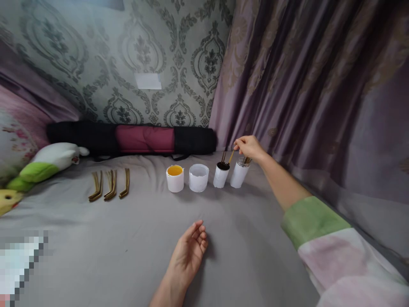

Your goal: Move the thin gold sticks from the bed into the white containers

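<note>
My right hand point(248, 147) is closed in a pinch on the upper end of a thin yellowish stick point(231, 157). The stick's lower end goes into a white cylinder with a dark inside point(219, 177), where a couple of darker thin sticks point(223, 156) also stand. Just below my right hand is another white cylinder point(238, 175), holding several thin sticks partly hidden by the hand. My left hand point(191, 251) rests near the front middle, palm turned sideways, fingers loosely curled and nothing in it.
A white tub with a yellow inside point(175, 181) and a translucent white tub point(198, 180) stand left of the cylinders. Several bent brown sticks point(110, 187) lie in three groups on the grey sheet point(128, 238). Behind are a black and maroon roll point(145, 138), plush toys point(53, 157) and curtains point(287, 85).
</note>
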`<state>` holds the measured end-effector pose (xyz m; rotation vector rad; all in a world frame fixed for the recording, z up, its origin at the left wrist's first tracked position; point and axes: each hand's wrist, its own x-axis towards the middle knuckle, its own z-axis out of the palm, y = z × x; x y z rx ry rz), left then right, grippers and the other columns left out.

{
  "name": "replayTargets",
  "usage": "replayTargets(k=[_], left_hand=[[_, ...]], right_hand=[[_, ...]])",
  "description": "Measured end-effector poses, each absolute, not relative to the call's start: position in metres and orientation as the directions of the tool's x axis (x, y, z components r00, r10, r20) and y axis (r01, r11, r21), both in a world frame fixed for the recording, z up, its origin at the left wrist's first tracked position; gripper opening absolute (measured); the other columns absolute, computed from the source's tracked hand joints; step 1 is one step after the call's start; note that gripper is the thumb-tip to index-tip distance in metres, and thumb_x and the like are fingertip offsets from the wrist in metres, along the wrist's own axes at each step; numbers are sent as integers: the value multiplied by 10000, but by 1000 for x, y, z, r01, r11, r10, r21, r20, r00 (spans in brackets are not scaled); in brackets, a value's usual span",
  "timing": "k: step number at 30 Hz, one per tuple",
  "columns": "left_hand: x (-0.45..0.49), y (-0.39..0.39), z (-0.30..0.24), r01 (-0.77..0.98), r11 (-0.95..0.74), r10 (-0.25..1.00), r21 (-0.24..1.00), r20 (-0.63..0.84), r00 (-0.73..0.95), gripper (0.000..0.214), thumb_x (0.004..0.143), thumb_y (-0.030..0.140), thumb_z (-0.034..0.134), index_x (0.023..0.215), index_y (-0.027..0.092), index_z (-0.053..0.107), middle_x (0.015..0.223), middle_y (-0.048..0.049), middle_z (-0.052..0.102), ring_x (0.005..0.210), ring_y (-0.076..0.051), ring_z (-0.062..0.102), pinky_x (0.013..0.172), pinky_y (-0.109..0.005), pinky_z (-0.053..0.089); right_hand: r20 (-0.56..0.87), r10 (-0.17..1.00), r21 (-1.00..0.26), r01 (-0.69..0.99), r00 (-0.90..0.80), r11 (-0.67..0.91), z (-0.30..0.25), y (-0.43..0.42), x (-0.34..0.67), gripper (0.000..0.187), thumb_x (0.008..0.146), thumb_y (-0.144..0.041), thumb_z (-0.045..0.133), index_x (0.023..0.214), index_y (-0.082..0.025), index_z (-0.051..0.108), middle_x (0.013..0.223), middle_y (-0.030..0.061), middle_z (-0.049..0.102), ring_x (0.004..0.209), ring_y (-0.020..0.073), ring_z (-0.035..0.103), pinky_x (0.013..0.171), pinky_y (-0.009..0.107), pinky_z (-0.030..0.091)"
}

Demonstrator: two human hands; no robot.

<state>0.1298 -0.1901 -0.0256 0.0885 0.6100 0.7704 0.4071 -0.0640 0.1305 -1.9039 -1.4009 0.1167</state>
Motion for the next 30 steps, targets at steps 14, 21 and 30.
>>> replayTargets(k=[14, 21, 30], left_hand=[[131, -191, -26, -628, 724, 674, 286, -490, 553, 173, 711, 118, 557, 878, 90, 525, 722, -40, 540, 588, -76, 516, 518, -182, 433], [130, -191, -26, -630, 722, 676, 287, -488, 553, 160, 714, 117, 551, 872, 96, 533, 721, -41, 547, 594, -77, 524, 528, -184, 438], [131, -190, -26, -629, 723, 673, 285, -492, 552, 157, 712, 118, 555, 866, 96, 537, 723, -42, 553, 588, -76, 526, 515, -182, 436]], right_hand=[[204, 911, -564, 804, 359, -191, 127, -59, 394, 211, 801, -175, 409, 782, -118, 611, 743, 44, 662, 400, 20, 481, 418, 129, 359], [192, 915, -529, 823, 355, -208, 126, -63, 385, 189, 787, -162, 433, 727, -138, 611, 699, 25, 660, 416, 33, 507, 427, 134, 364], [121, 900, -527, 796, 418, -298, 127, -67, 372, 194, 779, -167, 437, 727, -128, 620, 672, 41, 653, 389, 35, 479, 382, 136, 332]])
